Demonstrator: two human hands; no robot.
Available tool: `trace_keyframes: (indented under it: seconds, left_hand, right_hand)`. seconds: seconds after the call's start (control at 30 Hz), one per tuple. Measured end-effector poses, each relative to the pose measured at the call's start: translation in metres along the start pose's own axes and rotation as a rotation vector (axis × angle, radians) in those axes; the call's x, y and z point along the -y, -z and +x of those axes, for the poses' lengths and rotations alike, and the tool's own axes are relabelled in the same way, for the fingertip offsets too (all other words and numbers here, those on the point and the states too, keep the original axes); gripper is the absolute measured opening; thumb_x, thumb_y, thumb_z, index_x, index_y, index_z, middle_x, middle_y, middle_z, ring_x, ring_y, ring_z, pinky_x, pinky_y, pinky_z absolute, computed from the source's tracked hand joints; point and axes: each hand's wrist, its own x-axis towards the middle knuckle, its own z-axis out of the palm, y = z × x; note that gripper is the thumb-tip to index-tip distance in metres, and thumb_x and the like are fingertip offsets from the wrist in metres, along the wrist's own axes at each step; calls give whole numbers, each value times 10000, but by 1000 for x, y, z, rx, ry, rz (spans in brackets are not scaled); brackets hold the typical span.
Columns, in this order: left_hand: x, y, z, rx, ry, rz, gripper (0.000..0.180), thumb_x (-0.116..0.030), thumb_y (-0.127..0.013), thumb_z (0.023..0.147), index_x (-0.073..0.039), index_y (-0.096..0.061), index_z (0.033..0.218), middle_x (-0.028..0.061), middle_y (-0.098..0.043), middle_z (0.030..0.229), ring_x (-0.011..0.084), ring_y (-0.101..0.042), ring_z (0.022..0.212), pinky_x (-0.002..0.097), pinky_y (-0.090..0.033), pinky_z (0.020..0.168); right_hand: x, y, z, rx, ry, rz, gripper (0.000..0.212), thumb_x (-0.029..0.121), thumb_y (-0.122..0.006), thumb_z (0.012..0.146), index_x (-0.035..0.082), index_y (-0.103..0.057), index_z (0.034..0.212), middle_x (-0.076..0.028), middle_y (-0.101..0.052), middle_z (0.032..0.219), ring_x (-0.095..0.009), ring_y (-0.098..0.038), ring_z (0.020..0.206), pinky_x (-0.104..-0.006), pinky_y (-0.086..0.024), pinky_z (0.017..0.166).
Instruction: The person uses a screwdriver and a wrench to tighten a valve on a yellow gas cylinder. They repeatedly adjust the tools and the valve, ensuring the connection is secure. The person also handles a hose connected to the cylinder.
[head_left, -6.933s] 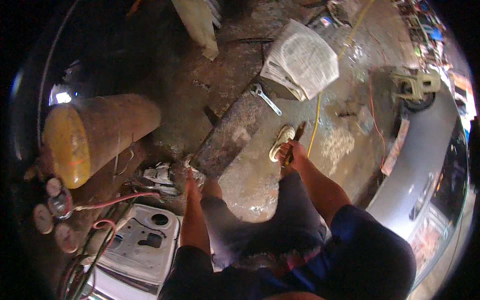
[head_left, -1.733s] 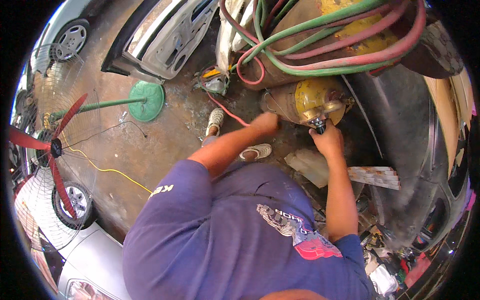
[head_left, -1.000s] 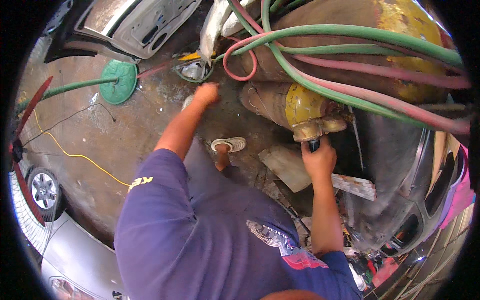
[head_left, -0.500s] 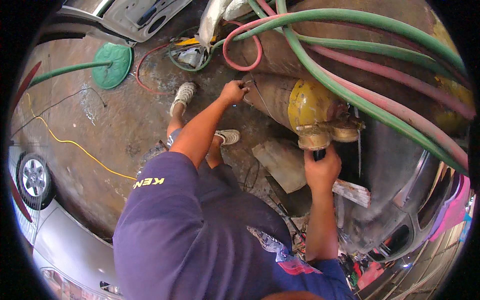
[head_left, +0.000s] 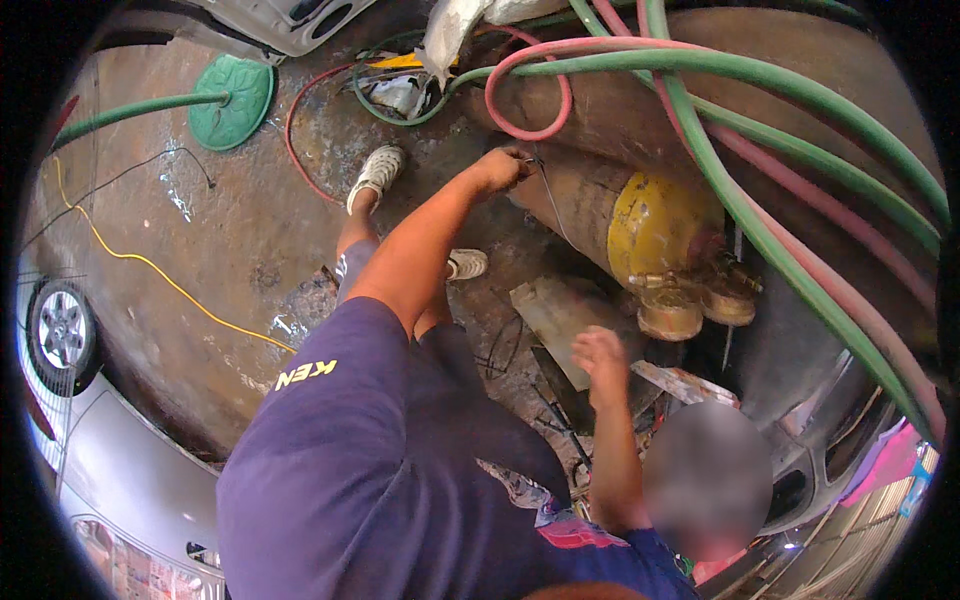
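My left hand (head_left: 503, 170) is closed beside the rusty side of a brown gas cylinder (head_left: 570, 200) with a yellow shoulder (head_left: 637, 225). A thin metal wire (head_left: 556, 205) runs from those fingers along the cylinder; where it ends, I cannot make out. On the cylinder's valve end sits a regulator with two round brass-coloured gauges (head_left: 670, 318). Nearer to me, apart from the gauges, is my right hand (head_left: 600, 358). Its fingers are smeared by motion and partly curled, and nothing shows in them.
Thick green hoses (head_left: 760, 70) and red hoses (head_left: 800, 185) cross above the cylinder. A flat board (head_left: 555, 325) and a paint-marked wood piece (head_left: 685, 382) lie below it. Left are a green round base (head_left: 232, 103), a yellow cord (head_left: 150, 262) and a silver car (head_left: 140, 470).
My right hand has come away from the gauges, moving toward me and slightly left. My left hand stays closed by the cylinder with the wire. The whole view has shifted a little.
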Motion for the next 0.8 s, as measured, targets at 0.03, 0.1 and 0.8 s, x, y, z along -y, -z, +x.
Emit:
trace_keyframes:
  seconds: [0.03,0.1,0.8]
  left_hand:
    - [-9,4,-2,39,59,24,437,-246,-713,979,-60,-668,1371,59,-705,1017,204,-701,890,341,-555,738]
    - [-20,13,-6,107,179,76,437,-254,-712,985,-64,-668,1376,64,-692,1003,211,-712,900,331,-551,698]
    - [-15,34,19,46,-75,-124,209,-237,-672,981,-34,-691,1030,28,-666,886,180,-593,763,377,-483,661]
  right_hand:
    - [-8,-22,17,22,173,-298,438,259,-649,1039,30,-591,1408,-127,-694,1241,-288,-682,1160,-426,-536,1040]
    - [-4,-68,59,114,394,-550,428,268,-651,1040,34,-607,1396,-134,-685,1289,-299,-662,1216,-437,-518,1064]
    - [134,-222,193,14,41,-108,192,169,-531,1052,77,-587,1212,-107,-691,976,-266,-732,793,-419,-575,604]
